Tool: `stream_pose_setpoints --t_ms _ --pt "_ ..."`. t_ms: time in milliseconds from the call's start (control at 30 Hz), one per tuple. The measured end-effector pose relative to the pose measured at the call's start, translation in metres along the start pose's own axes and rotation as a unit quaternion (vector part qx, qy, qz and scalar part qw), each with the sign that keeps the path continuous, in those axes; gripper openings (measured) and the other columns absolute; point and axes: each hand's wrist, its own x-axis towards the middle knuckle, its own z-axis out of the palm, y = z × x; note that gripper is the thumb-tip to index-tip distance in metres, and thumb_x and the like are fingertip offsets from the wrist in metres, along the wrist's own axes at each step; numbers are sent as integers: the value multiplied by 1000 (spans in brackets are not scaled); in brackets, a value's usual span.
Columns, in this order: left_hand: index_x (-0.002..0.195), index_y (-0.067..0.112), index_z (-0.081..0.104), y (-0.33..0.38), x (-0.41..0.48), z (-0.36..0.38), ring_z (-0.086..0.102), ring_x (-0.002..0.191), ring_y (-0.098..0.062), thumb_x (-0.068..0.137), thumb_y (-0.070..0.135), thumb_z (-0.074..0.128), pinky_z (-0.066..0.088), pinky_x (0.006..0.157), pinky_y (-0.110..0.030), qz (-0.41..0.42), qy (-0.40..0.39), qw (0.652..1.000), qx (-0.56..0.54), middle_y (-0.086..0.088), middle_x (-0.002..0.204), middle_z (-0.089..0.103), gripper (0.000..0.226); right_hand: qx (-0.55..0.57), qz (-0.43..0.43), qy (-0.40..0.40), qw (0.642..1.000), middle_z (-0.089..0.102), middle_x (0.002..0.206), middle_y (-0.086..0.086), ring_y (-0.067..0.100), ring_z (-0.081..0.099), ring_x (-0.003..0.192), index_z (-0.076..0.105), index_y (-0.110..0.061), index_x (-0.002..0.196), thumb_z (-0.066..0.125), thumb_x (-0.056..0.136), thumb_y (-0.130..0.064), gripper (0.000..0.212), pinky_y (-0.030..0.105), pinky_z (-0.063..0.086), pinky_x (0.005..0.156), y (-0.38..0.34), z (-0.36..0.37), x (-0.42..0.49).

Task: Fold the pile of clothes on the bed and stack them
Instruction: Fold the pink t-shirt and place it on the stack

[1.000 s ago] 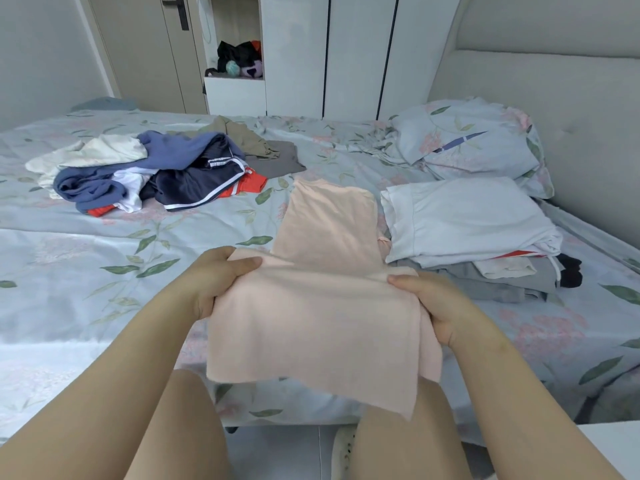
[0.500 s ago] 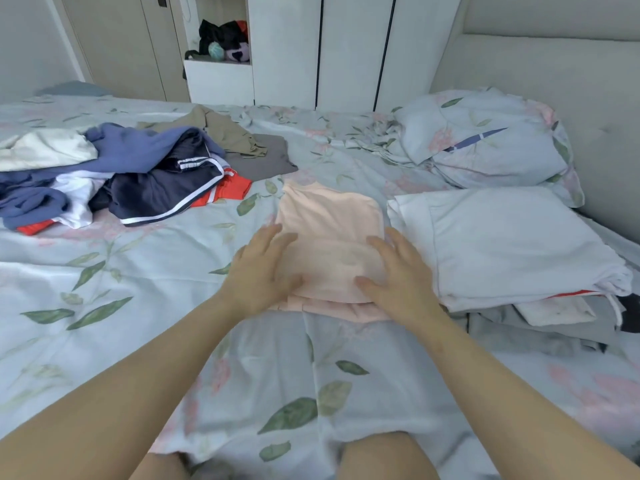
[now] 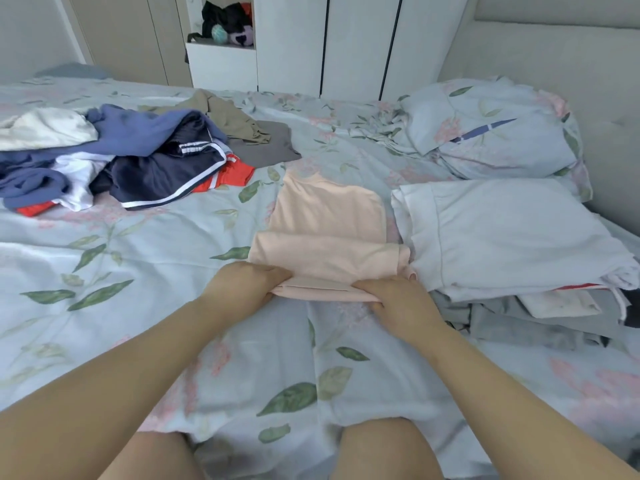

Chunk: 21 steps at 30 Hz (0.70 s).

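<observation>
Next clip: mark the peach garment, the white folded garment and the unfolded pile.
peach garment [image 3: 329, 218]: head view, on its flat upper panel beyond the fold.
white folded garment [image 3: 502, 237]: head view, middle of its top face.
unfolded pile [image 3: 149, 171]: head view, on the navy striped piece at its front.

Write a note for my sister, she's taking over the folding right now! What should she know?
Left hand and right hand each grip the near edge of the peach top, which lies partly folded on the bed.
Done: a folded stack sits just to its right, white piece on top.
Left: finish folding the peach top, put it on the stack, then fold the messy pile at the far left.
</observation>
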Motion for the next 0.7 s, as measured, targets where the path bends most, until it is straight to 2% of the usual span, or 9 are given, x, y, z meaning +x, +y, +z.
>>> stream_pose_setpoints --t_ms 133,200,267,333,400,433,533,600,700 --pt "122 29 59 14 -34 -31 63 93 -26 67 52 4 47 75 -30 -17 -89 996 -23 3 106 68 81 37 -47 -54 997 67 106 -2 21 59 99 66 -27 111 41 94 -31 31 31 44 76 -16 -13 -26" --pt "116 25 61 21 -52 -47 62 91 -22 65 54 5 45 76 -29 -7 -113 993 -37 2 103 68 81 42 -68 -107 991 66 102 -6 12 56 93 67 -25 108 48 96 -27 23 22 39 65 -27 -21 -41" --pt "97 18 63 28 -69 -58 57 75 -17 66 62 12 41 67 -26 5 -132 988 -79 1 86 67 75 73 -62 -151 984 61 82 -10 7 51 77 66 -29 87 48 97 -32 21 17 32 58 -34 -28 -56" --pt "96 17 64 33 -82 -64 56 74 -15 64 78 28 42 68 -23 -19 -176 976 -127 -1 84 66 77 143 -23 -152 978 52 66 -8 7 46 65 51 -26 65 43 97 -44 37 22 32 58 -39 -28 -70" --pt "113 20 62 36 -89 -66 58 92 -15 52 96 29 45 84 -24 -61 -215 959 -175 -2 103 65 103 146 -13 -127 981 56 75 -8 9 47 76 55 -21 75 34 89 -61 47 23 34 68 -38 -27 -77" --pt "121 21 59 38 -91 -67 56 104 -14 52 97 25 42 91 -24 -72 -220 954 -192 0 115 62 108 86 -23 -127 988 58 94 -14 7 47 91 60 -25 93 28 78 -70 58 22 34 78 -37 -25 -79" --pt "138 19 45 41 -90 -62 40 129 -11 78 71 53 28 103 -17 -60 -218 962 -155 6 139 45 79 -33 -39 -130 990 33 140 -24 8 25 130 38 -38 138 28 63 -76 85 22 19 96 -32 -15 -83" --pt "139 20 43 39 -89 -57 39 130 -10 87 41 62 28 103 -17 -54 -208 969 -122 10 140 43 59 -12 -49 -78 996 35 143 -18 13 30 131 39 -34 140 47 74 -65 73 22 24 98 -27 -11 -83" --pt "125 22 57 31 -86 -58 54 113 -12 89 22 58 39 90 -20 -64 -183 976 -101 9 121 59 36 1 -59 -32 998 50 131 -6 17 44 121 53 -21 131 60 87 -23 45 19 32 88 -18 -12 -76"
